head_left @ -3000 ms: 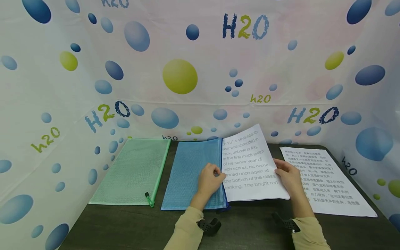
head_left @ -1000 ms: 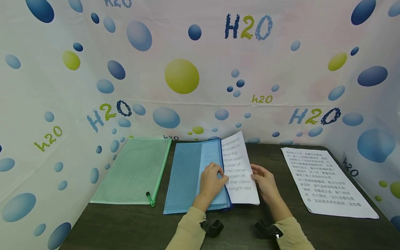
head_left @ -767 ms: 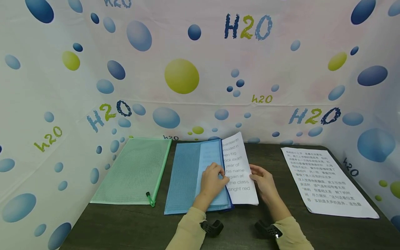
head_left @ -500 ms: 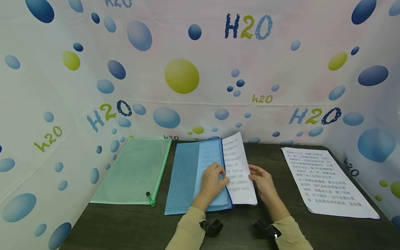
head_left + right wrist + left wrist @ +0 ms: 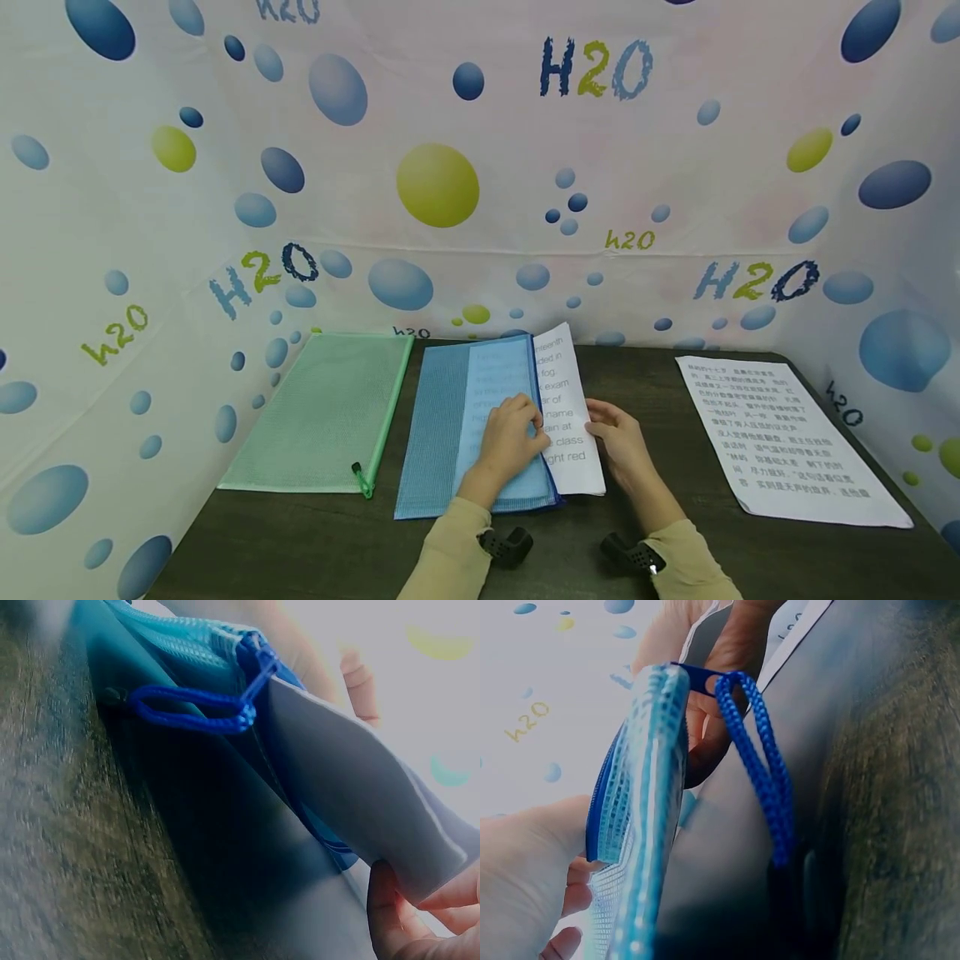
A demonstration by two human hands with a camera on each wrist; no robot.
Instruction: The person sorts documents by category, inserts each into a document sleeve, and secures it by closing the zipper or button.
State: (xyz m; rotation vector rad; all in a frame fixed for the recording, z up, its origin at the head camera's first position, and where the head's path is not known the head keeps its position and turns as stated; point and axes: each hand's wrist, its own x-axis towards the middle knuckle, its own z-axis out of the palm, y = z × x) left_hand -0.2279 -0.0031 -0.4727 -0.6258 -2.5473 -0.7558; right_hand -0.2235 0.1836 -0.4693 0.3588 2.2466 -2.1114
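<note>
On a dark tabletop (image 5: 300,550), my left hand (image 5: 510,437) pinches the zip-side lip of a blue mesh zip pouch (image 5: 442,433), apparently to hold its mouth apart. My right hand (image 5: 617,437) grasps a sheaf of English-printed sheets (image 5: 564,400) by the outer edge between thumb and fingers, a hold that I judge leaves the inner edge free inside the pouch. The larger part of the sheaf shows pale through the mesh, short of the far side; a strip of text juts out past the zip. At the near corner, the blue cord pull (image 5: 781,836) hangs over the table. Left of the blue pouch, a green mesh zip pouch (image 5: 322,417) lies flat, no sheets visible through it; well apart on the right lies Chinese-printed paper (image 5: 787,442), outside either pouch.
</note>
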